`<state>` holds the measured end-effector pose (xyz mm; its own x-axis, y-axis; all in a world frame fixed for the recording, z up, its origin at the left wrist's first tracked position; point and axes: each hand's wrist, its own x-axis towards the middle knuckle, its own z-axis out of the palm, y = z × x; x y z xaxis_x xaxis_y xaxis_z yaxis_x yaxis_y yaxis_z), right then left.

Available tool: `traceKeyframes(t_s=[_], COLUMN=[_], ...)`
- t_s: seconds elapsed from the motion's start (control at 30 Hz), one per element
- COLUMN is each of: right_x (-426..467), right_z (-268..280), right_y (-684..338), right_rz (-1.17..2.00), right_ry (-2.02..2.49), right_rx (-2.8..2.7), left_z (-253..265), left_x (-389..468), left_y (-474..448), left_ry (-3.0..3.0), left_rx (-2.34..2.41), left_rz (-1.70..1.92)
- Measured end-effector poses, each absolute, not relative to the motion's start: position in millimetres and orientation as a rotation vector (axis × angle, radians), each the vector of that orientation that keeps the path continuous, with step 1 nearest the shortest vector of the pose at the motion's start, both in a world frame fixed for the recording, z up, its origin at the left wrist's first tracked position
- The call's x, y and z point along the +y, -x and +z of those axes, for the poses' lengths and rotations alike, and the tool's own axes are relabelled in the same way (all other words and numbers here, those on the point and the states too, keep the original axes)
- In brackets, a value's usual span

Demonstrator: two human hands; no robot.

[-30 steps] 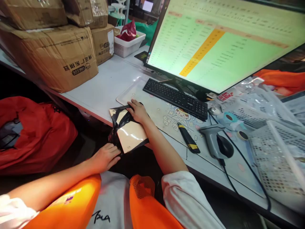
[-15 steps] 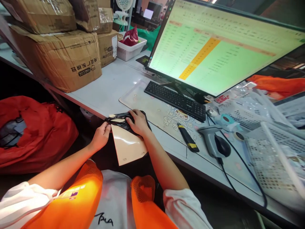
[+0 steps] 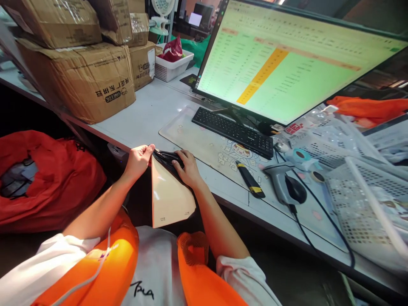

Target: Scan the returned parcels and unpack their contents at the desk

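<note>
Hanging just below the frame's middle, long side up and down, a flat, shiny cream board is topped by crumpled black plastic, pinched by the left hand, gripped by the right hand.

Holds left forearm and right forearm forward, angled inward; pinches with left hand, thumb against curled fingers; curves right hand nearby, palm downward, thumb apart from bent fingers

flat item: cream | wrapping: black | vest: orange | cutter: black, yellow-banded | sack: red
</note>
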<state>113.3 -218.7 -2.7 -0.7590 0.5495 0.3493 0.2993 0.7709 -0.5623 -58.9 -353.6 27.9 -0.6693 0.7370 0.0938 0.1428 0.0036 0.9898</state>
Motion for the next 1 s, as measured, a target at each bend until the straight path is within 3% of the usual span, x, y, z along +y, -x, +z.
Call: traceKeyframes(t_s=[0.23,0.4,0.63,1.0], right_x=[-219.7,-220.2,-254.6,-256.1], right_z=[-8.0,-6.4,3.5,0.1], right_y=[-112.9,-108.8,-106.9,-90.0], right_rz=[0.555,0.496,0.427,0.488], right_ry=[0.676,0.751,0.558,0.836], right_rx=[-2.484,-2.527,-2.635,-2.519], left_z=[24.7,33.9,55.0,32.2], left_x=[-337.7,-331.3,-280.3,-381.8], left_y=[82.3,107.1,94.2,84.4], left_ry=[-0.679,-1.069,-1.530,-1.515], left_rx=[1.799,2.131,2.062,1.855], left_rz=[1.469,0.976,0.479,0.755])
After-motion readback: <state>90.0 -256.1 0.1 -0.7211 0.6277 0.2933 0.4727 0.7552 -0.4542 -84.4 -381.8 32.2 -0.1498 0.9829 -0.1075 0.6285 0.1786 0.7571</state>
